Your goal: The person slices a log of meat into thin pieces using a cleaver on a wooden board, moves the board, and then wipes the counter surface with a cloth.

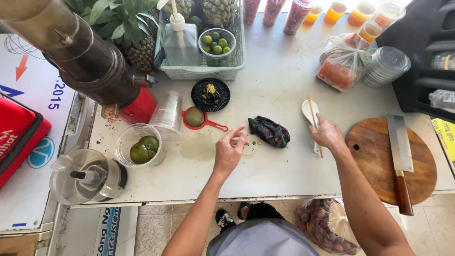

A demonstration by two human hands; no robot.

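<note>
On the pale worktable [284, 71], the dark rag [269, 131] lies between both hands, nearer the open left hand [230, 150], while the right hand [327, 134] grips a chopstick [313, 122] over the white spoon [310, 113].

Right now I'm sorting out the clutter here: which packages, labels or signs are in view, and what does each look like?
White sign: far left, flat, with red arrow and blue print.
Yellow label: right edge, beside the cutting board.
Orange bag: clear plastic, knotted, top right.
Fruit bag: clear, on the floor.
</note>
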